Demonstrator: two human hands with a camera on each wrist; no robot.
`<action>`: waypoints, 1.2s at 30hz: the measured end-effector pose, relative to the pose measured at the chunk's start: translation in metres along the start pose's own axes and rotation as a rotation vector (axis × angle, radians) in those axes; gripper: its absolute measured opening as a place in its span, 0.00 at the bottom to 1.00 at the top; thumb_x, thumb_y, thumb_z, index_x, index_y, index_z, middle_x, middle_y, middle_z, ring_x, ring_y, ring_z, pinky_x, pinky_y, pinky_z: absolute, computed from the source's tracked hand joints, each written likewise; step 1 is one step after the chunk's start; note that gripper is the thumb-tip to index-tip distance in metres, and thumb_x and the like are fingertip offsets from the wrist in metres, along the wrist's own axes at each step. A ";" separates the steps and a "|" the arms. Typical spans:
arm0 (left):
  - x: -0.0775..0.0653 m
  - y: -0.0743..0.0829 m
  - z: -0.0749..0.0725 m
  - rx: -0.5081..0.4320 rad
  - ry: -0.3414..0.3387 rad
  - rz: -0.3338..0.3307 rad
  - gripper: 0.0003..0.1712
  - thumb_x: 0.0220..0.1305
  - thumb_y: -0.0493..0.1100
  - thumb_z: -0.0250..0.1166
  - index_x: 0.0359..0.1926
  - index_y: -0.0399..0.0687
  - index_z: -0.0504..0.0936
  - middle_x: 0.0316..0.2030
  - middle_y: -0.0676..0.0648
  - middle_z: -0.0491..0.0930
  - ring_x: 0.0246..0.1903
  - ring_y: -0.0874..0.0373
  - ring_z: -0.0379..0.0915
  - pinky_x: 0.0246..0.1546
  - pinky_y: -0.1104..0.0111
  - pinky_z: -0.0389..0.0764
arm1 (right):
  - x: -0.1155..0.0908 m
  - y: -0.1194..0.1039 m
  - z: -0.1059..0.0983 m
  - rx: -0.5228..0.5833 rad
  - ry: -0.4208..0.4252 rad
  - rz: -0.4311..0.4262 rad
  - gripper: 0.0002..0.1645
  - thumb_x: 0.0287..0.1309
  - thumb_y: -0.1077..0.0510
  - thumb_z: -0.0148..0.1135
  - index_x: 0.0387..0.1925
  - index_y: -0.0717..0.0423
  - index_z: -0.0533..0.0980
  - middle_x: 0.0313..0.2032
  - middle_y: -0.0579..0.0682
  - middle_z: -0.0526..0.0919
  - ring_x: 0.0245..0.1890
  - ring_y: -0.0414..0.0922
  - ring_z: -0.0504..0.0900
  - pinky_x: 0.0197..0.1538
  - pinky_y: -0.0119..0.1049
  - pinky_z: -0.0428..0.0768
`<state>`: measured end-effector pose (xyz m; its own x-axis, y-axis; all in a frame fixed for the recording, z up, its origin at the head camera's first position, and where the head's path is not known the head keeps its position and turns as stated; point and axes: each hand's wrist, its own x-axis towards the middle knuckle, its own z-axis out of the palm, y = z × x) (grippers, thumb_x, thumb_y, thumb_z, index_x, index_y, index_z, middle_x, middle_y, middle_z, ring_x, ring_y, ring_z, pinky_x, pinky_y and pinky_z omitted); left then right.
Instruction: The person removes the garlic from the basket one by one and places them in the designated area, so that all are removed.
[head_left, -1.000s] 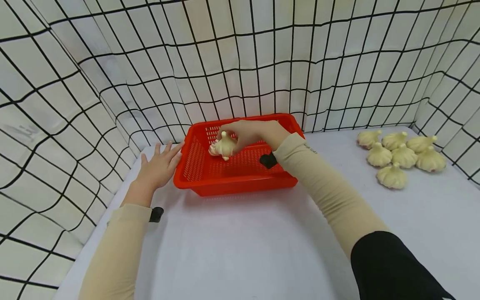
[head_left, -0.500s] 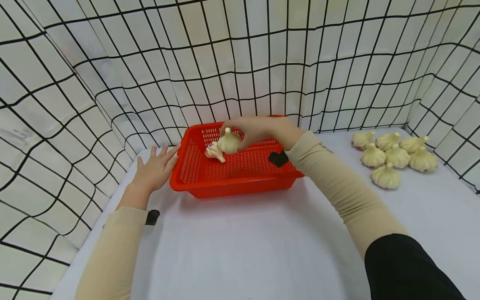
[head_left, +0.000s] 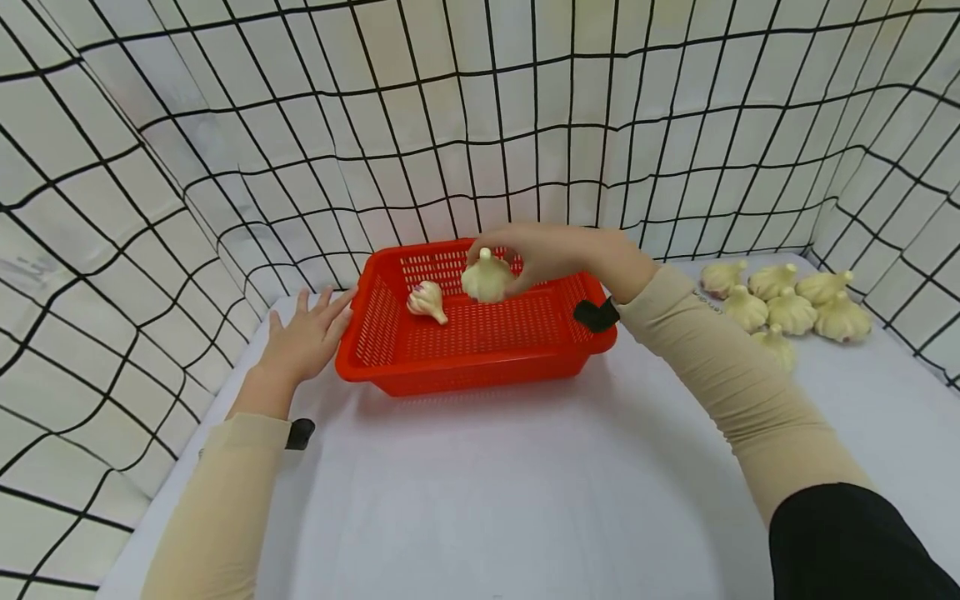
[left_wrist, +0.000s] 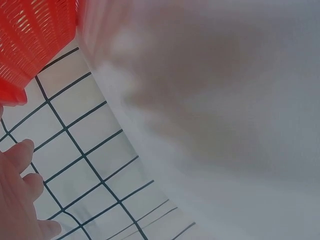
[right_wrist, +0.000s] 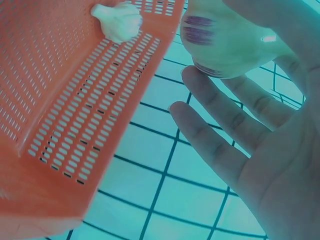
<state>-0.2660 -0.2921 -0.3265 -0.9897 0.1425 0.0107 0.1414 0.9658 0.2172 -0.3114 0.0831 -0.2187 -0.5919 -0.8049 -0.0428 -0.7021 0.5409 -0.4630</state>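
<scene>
My right hand (head_left: 543,252) holds a garlic bulb (head_left: 486,277) between thumb and fingers, above the red perforated basket (head_left: 480,367). In the right wrist view, purple streaks mark the held garlic bulb (right_wrist: 225,40). A second garlic bulb (head_left: 427,301) lies inside the basket toward its left end, apart from the hand. My left hand (head_left: 303,340) has its fingers spread, with the fingertips at the basket's left rim. Only part of the left hand (left_wrist: 20,195) shows in the left wrist view, beside a corner of the basket (left_wrist: 40,35).
Several garlic bulbs (head_left: 791,311) sit grouped on the white table (head_left: 465,492) at the right; the right sleeve partly covers the nearest one. Black grid netting (head_left: 487,150) over white walls encloses the back and sides.
My right hand has lifted the garlic bulb and carried it rightward, away from the other bulb in the basket. The left hand has stayed at the rim. The head view has shifted slightly.
</scene>
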 end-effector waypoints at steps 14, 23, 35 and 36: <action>0.000 0.001 -0.001 -0.003 -0.003 -0.005 0.39 0.79 0.67 0.29 0.83 0.58 0.46 0.79 0.32 0.41 0.76 0.27 0.21 0.64 0.25 0.24 | -0.047 0.012 -0.005 -0.013 0.060 0.002 0.32 0.56 0.66 0.74 0.62 0.54 0.75 0.58 0.52 0.76 0.54 0.50 0.75 0.51 0.44 0.83; 0.000 0.002 -0.003 0.000 -0.016 0.003 0.40 0.79 0.68 0.28 0.83 0.58 0.47 0.80 0.33 0.41 0.76 0.28 0.22 0.64 0.25 0.24 | -0.080 0.031 -0.003 0.053 0.112 0.020 0.31 0.57 0.67 0.73 0.62 0.56 0.75 0.59 0.51 0.76 0.56 0.50 0.75 0.55 0.45 0.82; 0.000 -0.001 -0.002 0.003 -0.011 0.011 0.39 0.79 0.68 0.28 0.83 0.59 0.46 0.79 0.32 0.42 0.76 0.27 0.23 0.64 0.24 0.26 | -0.120 0.050 0.001 0.167 0.165 0.101 0.31 0.58 0.69 0.71 0.63 0.55 0.75 0.59 0.52 0.76 0.57 0.53 0.76 0.60 0.53 0.79; 0.000 -0.001 -0.002 0.001 -0.010 0.012 0.39 0.79 0.68 0.28 0.83 0.59 0.46 0.79 0.32 0.42 0.76 0.27 0.23 0.64 0.24 0.26 | -0.124 0.052 0.001 0.178 0.172 0.106 0.32 0.57 0.69 0.71 0.63 0.55 0.75 0.59 0.52 0.76 0.57 0.53 0.77 0.61 0.54 0.79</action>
<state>-0.2662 -0.2934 -0.3243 -0.9878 0.1559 0.0037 0.1530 0.9643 0.2162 -0.2741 0.2104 -0.2381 -0.7276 -0.6845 0.0450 -0.5610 0.5559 -0.6134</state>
